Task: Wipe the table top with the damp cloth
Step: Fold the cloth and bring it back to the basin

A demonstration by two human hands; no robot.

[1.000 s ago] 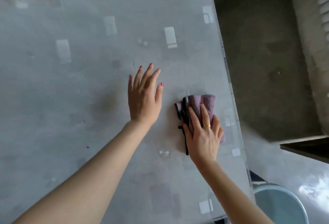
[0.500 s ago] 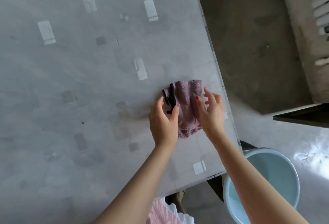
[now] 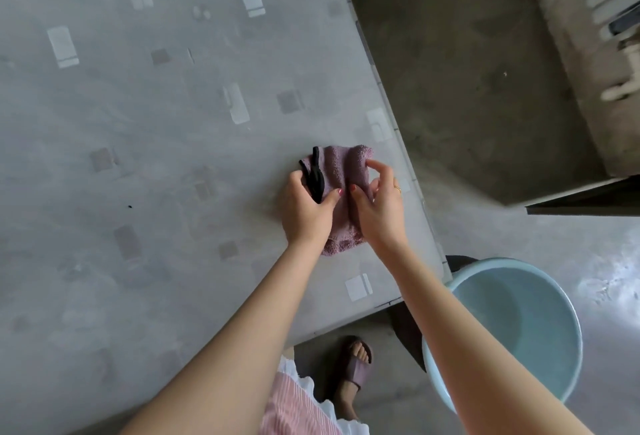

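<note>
Both hands are working the purple terry cloth [image 3: 341,171] near the right edge of the bench [image 3: 138,157]. The left hand [image 3: 304,211] is gripping its left side, fingers curled over the black loop [image 3: 314,176], thumb lying across the fabric. The right hand [image 3: 379,209] is pinching the cloth's right edge, fingers [image 3: 379,166] loosely bent and lifted. The bench top is looking grey and glossy with pale rectangles. A round light-blue plastic basin [image 3: 540,310] is sitting on the floor beside it.

The bench [image 3: 145,164] lies open left of and beyond the cloth [image 3: 341,171]. Its right edge runs just beside the cloth; a bucket [image 3: 512,327] stands below the near corner.
</note>
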